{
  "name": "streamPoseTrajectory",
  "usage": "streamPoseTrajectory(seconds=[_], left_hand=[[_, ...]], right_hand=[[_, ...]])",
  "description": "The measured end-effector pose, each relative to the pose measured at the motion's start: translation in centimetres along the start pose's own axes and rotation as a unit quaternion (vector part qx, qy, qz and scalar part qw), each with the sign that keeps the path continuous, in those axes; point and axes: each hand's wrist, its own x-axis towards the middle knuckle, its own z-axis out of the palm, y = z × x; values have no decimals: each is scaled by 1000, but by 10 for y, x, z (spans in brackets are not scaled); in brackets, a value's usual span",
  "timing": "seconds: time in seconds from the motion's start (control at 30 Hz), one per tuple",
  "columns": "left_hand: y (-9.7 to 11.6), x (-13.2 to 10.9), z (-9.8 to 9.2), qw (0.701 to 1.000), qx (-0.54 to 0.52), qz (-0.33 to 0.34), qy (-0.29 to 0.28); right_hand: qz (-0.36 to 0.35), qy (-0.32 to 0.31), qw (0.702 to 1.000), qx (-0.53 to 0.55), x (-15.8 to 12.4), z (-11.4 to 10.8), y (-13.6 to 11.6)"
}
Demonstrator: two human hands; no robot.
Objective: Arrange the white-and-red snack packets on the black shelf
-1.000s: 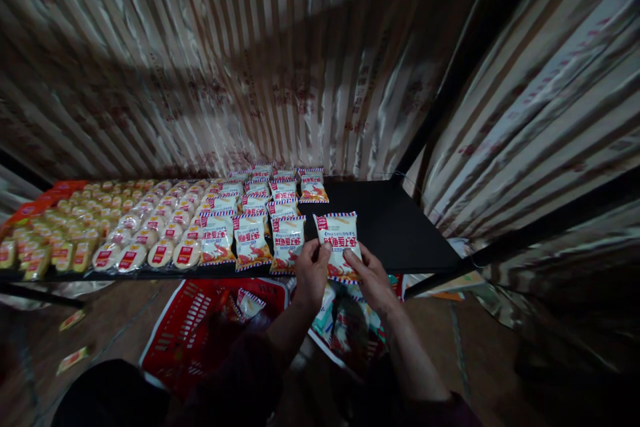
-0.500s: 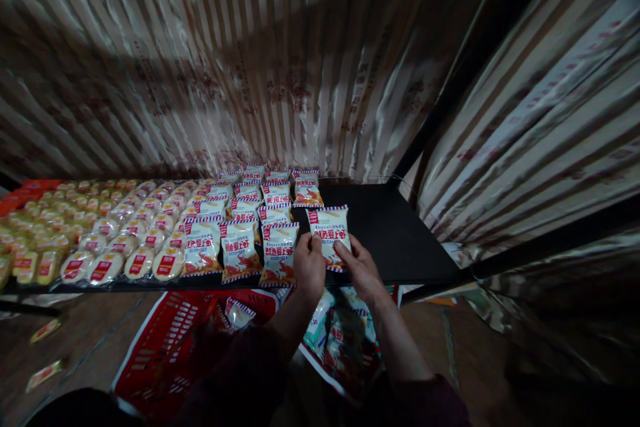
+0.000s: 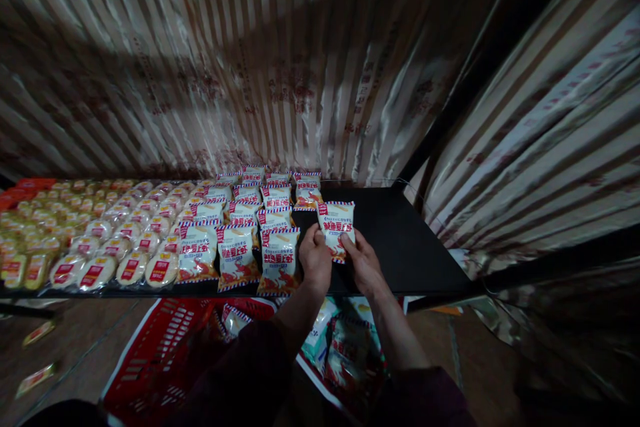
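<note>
Between my two hands is a snack bag [image 3: 336, 225], white with red lettering and a striped top edge, tilted slightly above the black shelf [image 3: 395, 240]. My left hand [image 3: 316, 259] grips its lower left side, fingers curled. With the thumb on its front, my right hand [image 3: 364, 263] pinches the lower right side. Several matching snack bags [image 3: 280, 260] stand in rows just left of my hands. The rearmost bag [image 3: 307, 191] of the right-hand row leans behind the held one.
Round wrapped cakes [image 3: 97, 272] and small yellow packets [image 3: 36, 269] fill the shelf's left part. Below, a red basket [image 3: 145, 353] and a second basket with snack bags [image 3: 345, 347] sit on the floor. A striped curtain [image 3: 300, 67] hangs behind; a dark frame post [image 3: 450, 87] rises at right.
Both hands have carried the held snack bag slightly right and away from me, toward the back of the shelf. The camera view has shifted a little.
</note>
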Motion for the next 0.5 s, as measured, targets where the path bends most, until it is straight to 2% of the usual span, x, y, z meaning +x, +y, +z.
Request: streamPoseTrajectory(seconds=[0.13, 0.33, 0.5], left_hand=[[0, 1, 0, 999, 31, 3, 25], [-1, 3, 1, 999, 39, 7, 21], [2, 8, 6, 994, 88, 0, 67]], right_hand=[[-2, -11, 1000, -12, 5, 1, 0], [7, -24, 1000, -3, 9, 8, -2], [15, -10, 1000, -1, 17, 10, 2]])
